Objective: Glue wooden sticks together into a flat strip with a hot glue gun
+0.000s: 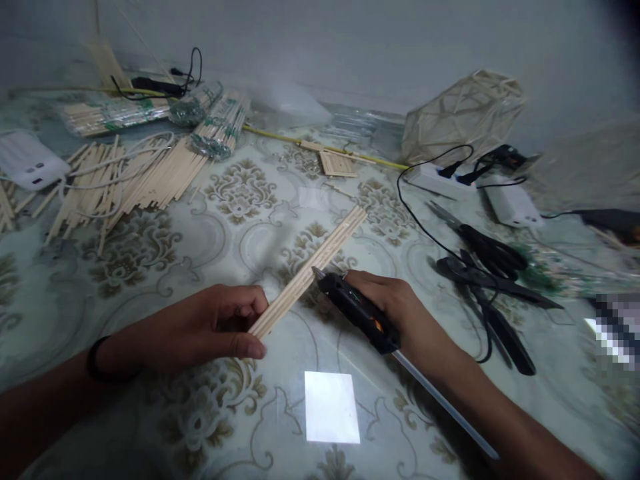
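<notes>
Between thumb and fingers, my left hand (215, 327) pinches the near end of a flat strip of wooden sticks (310, 270) lying side by side. The strip slants up and away to the right above the patterned tabletop. My right hand (390, 300) is wrapped round a black hot glue gun (357, 310). Its nozzle points left and meets or nearly meets the strip near its middle; I cannot tell whether it touches. A long clear glue stick (445, 403) juts from the back of the gun, beneath my right forearm.
Loose sticks (155, 177) and a white cable lie at the left, with wrapped stick bundles (220, 123) behind. A small stick panel (337, 163) sits mid-table. At right are a power strip (440, 180), scissors (493, 250), pliers (487, 293) and a stick-frame structure (465, 117).
</notes>
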`<state>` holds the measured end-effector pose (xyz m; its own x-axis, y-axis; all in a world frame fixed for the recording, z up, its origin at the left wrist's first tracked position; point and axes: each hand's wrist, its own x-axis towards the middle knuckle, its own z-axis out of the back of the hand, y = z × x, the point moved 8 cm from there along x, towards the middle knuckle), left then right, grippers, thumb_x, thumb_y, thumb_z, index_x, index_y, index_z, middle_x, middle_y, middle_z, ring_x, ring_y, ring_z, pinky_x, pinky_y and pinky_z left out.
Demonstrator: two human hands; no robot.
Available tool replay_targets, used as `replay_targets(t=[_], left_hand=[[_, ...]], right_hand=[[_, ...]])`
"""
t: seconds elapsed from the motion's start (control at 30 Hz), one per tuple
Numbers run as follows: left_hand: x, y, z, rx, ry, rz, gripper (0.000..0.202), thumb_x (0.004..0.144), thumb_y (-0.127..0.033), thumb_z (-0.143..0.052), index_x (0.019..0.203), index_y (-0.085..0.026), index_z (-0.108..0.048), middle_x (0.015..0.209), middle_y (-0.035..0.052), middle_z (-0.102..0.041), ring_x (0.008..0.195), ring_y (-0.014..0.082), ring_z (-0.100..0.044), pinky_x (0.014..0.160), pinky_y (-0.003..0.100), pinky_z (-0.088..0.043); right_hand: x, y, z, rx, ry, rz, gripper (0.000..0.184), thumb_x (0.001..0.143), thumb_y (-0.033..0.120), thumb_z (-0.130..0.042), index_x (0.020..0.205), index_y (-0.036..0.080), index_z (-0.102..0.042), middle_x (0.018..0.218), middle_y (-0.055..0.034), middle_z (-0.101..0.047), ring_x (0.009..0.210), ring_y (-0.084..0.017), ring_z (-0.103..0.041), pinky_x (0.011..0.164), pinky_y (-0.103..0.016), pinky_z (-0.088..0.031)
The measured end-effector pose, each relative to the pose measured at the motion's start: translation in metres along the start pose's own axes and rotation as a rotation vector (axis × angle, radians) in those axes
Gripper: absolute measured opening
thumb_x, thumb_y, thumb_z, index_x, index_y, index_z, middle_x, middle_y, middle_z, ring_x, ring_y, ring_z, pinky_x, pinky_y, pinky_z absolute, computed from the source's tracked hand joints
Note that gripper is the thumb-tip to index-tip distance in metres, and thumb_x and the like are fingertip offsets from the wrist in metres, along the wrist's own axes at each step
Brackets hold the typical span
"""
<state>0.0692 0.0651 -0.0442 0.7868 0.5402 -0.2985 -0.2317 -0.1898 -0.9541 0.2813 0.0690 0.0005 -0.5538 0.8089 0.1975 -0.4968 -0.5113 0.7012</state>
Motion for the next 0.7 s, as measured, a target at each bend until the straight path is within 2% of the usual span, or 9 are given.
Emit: replay_targets(t=[0.23,0.43,0.6,0.7], left_hand=[[0.000,-0.002,0.001,0.026,-0.011,0.018,0.034,0.098,-0.044,-0.079,0.087,-0.021,-0.057,0.079,-0.0065,-0.047,0.073,0.0133,-0.045,0.066,0.027,-0.036],[-0.001,-0.001,0.001,0.015,0.007,0.014,0.035,0.099,-0.047,-0.079,0.089,-0.021,-0.058,0.079,-0.0063,-0.048,0.072,0.0133,-0.044,0.064,0.027,-0.036],[-0.001,-0.003,0.001,0.050,0.004,0.006,0.035,0.100,-0.048,-0.078,0.088,-0.021,-0.058,0.079,-0.0062,-0.048,0.072,0.0132,-0.045,0.065,0.027,-0.038],[-0.001,-0.003,0.001,0.058,-0.002,0.012,0.036,0.099,-0.049,-0.078,0.087,-0.021,-0.058,0.078,-0.0062,-0.048,0.071,0.0133,-0.045,0.064,0.026,-0.039]], right_hand=[[-0.005,-0.013,0.009,-0.065,-0.066,-0.054,0.023,0.103,0.013,-0.063,0.084,0.025,-0.057,0.075,0.0019,-0.060,0.065,-0.017,-0.061,0.062,-0.031,-0.044],[-0.005,-0.013,0.019,-0.091,-0.125,-0.109,0.030,0.098,0.011,-0.066,0.079,0.026,-0.048,0.072,0.0026,-0.058,0.061,-0.017,-0.057,0.059,-0.032,-0.040],[-0.005,-0.015,0.031,-0.135,-0.196,-0.142,0.026,0.100,0.018,-0.066,0.079,0.025,-0.052,0.069,0.0023,-0.056,0.059,-0.016,-0.052,0.057,-0.032,-0.038],[-0.005,-0.017,0.029,-0.124,-0.181,-0.121,0.024,0.101,0.020,-0.066,0.080,0.025,-0.055,0.069,0.0028,-0.056,0.058,-0.016,-0.050,0.057,-0.031,-0.039]])
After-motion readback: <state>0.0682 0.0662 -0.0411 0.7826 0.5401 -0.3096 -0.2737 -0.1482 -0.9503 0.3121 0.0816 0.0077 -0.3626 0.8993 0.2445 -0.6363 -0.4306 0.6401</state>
